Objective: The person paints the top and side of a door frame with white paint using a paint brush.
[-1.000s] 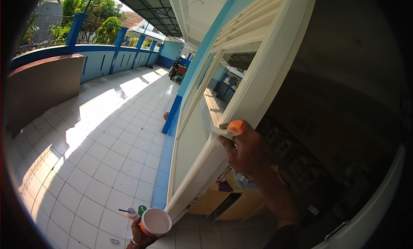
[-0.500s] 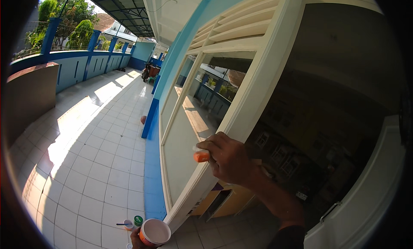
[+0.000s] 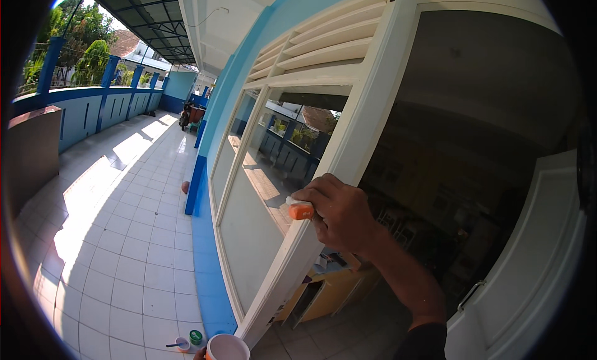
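My right hand point(image 3: 329, 211) grips a small orange-handled tool point(image 3: 301, 211) with a pale part against the white door frame point(image 3: 345, 148), beside the glazed window panels point(image 3: 298, 133). My left hand point(image 3: 201, 354) is mostly cut off at the lower edge, holding a round tub point(image 3: 227, 346) with pale contents and an orange side. On the tiles just left of it stand a small cup point(image 3: 182, 346) with a blue stick across it and a green-lidded container point(image 3: 195, 337).
Left runs a tiled walkway point(image 3: 124, 248) beside a blue wall point(image 3: 118, 102), with a dark cabinet point(image 3: 31, 155) near and a parked motorbike point(image 3: 185, 116) far off. Right, an open white door point(image 3: 516, 248) stands at a dim room holding a wooden desk point(image 3: 329, 285).
My right hand has turned over on the frame, then risen slightly with the tool. The view has shifted, showing more of the upper frame and door, while the left hand has dropped toward the edge.
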Motion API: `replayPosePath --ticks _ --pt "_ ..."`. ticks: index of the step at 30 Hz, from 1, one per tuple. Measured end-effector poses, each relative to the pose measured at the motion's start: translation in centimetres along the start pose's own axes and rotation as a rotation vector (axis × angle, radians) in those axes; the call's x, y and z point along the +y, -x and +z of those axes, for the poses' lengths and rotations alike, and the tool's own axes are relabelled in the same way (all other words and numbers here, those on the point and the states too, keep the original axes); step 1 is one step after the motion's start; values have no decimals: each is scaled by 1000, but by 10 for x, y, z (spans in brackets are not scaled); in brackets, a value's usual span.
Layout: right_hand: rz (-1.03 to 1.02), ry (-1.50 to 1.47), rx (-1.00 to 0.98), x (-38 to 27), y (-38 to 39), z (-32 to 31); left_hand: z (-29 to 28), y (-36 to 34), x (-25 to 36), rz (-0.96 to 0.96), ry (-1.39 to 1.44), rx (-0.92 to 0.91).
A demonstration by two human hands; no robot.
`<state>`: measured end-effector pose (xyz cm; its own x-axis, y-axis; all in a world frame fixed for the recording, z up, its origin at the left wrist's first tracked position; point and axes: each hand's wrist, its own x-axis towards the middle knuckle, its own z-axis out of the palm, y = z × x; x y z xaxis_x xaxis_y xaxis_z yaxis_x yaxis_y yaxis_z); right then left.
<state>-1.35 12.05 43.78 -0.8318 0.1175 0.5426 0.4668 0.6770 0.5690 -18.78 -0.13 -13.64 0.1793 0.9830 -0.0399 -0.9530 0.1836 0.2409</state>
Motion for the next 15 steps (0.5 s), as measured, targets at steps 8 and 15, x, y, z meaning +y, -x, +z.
replayPosePath --ticks 8,15 --pt "161 406 524 105 -78 -110 -3 -27 -9 -82 144 -27" --pt "-101 233 71 30 -3 -28 14 -13 -17 6 -254 -33"
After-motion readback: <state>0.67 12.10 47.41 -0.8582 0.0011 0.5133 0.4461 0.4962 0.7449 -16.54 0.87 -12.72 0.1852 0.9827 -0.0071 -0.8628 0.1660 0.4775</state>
